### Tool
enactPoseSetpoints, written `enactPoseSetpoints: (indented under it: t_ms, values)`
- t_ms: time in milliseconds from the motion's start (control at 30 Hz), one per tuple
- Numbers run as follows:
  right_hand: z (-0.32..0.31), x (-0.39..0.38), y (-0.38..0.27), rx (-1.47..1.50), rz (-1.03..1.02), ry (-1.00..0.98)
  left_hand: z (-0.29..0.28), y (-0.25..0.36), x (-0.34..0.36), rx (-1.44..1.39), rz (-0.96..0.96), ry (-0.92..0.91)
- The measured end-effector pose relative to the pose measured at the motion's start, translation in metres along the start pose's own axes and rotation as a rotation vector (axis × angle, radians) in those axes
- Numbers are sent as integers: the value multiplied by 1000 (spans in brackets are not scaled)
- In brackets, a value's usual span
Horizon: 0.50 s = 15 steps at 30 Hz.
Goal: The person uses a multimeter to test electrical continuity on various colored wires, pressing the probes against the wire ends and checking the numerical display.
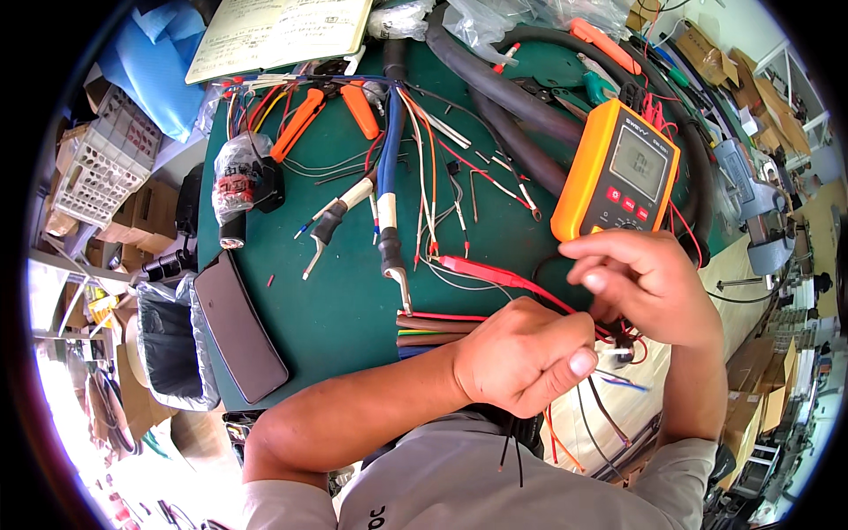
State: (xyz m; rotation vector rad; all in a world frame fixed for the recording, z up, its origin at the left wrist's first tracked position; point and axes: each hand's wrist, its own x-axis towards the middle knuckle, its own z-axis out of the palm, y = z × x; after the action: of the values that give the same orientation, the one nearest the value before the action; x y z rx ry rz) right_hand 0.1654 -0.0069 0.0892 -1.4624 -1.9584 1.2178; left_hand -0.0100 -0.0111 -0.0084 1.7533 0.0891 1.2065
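My left hand point(530, 358) is closed in a fist at the table's near edge. Thin wires point(623, 382) with white and blue ends stick out beyond its thumb. Thick brown, red, yellow-green and blue cables point(433, 327) run under this hand and forearm. My right hand point(649, 283) is beside the lower end of an orange multimeter point(618, 172), index finger stretched out and the other fingers bent, with nothing visible between them. A red test probe point(477, 268) lies left of it, its tip by a wire end. Heat-shrunk cables with metal lugs point(394, 256) lie farther left.
A dark phone-like slab point(243, 327) lies at the table's left edge, above a lined bin point(172, 344). Orange-handled pliers point(300, 124) and an open notebook point(283, 35) are at the back. Thick black cable point(521, 106) curves behind the multimeter; a vise point(751, 203) stands at right.
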Motion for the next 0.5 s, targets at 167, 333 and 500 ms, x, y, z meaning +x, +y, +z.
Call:
enactPoseSetpoints:
  t_ms: [167,333,500]
  values:
    - [20,40,1,-357,-302,-116,1,-3,-1,49,132,-17]
    - [39,62,3,-558,-217,-172,4,-4,-2,47,139,-11]
    - [42,65,-4,-612,-166,-229,4,-2,-3,70,131,-9]
